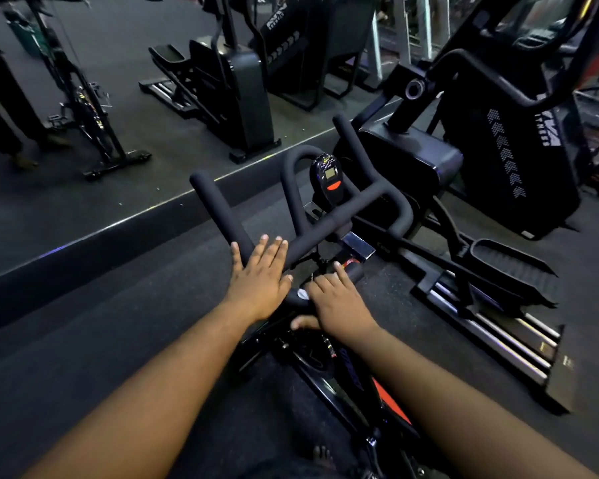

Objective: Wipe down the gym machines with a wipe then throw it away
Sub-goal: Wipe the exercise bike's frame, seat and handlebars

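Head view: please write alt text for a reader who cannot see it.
Left hand lies flat on an exercise bike's handlebar; right hand grips the bar beside it. No wipe is visible. Ellipticals stand behind on dark floor.

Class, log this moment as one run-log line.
left hand: flat on handlebar | right hand: curled over frame tube | wipe: not clearly visible | console: untouched

left hand (260, 281) flat on handlebar (218, 209) | right hand (339, 305) curled over bar end | console (327, 178) ahead
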The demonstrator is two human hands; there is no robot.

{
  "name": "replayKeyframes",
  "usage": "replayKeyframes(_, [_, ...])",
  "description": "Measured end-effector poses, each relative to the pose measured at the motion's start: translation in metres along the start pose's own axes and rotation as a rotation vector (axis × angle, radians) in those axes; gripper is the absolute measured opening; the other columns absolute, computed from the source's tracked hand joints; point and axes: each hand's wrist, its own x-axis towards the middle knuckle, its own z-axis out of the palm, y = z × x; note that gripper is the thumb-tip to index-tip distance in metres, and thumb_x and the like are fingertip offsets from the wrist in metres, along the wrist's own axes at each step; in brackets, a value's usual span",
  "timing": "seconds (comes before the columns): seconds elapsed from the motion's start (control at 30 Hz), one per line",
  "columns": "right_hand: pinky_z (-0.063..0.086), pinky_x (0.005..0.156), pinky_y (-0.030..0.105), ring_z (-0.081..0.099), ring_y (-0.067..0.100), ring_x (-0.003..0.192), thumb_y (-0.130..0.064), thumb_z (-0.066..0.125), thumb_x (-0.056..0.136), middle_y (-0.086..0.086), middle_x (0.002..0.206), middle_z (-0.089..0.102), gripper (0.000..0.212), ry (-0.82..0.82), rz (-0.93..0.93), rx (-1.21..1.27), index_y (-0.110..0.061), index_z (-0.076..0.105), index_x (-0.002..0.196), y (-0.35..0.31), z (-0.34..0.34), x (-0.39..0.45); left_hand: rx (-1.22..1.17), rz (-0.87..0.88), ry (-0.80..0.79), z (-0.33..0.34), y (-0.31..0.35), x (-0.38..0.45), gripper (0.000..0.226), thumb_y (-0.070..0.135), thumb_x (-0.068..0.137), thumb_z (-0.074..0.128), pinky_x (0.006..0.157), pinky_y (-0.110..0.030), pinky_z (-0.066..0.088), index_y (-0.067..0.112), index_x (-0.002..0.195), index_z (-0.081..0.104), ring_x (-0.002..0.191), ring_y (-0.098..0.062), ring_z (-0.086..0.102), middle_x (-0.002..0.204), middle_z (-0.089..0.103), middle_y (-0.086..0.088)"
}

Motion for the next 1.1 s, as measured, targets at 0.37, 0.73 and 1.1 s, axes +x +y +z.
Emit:
replayKeyframes(0.37, [0.035,0.115,0.053,0.048,0.034,0.131,-0.071,0.051,0.086,0.015,0.139,0.052,0.093,-0.038,0.047,0.009,-0.002,0.042,0.148,-0.041,0.009,-0.021,-0.172,-0.004,-0.083,-0.009,-0.006,0.005,0.065,0.047,0.11,0.02,0.113,-0.061,-0.03,0.024,0.164,-0.006,0.154,-0.011,-0.022,0.172,0.0,0.009])
replayKeyframes(0.73, [0.036,0.113,0.052,0.057,0.028,0.123,-0.082,0.042,0.086,0.006,0.124,0.063,0.086,0.011,-0.025,0.014,-0.011,0.059,0.132,0.014,0.011,-0.012,0.059,0.017,-0.053,-0.01,-0.002,0.001,0.072,0.057,0.106,0.014,0.116,-0.064,-0.024,0.02,0.162,-0.011,0.156,-0.016,-0.017,0.172,0.005,0.001])
replayKeyframes(1.1, [0.017,0.123,0.037,0.051,0.02,0.137,-0.026,0.039,0.099,0.004,0.146,0.057,0.05,-0.043,-0.191,0.219,-0.013,0.054,0.145,0.006,-0.003,-0.02,0.063,0.088,-0.098,-0.016,-0.012,0.002,0.074,0.058,0.106,0.016,0.116,-0.058,-0.027,0.02,0.161,-0.015,0.155,-0.012,-0.021,0.171,-0.011,0.004])
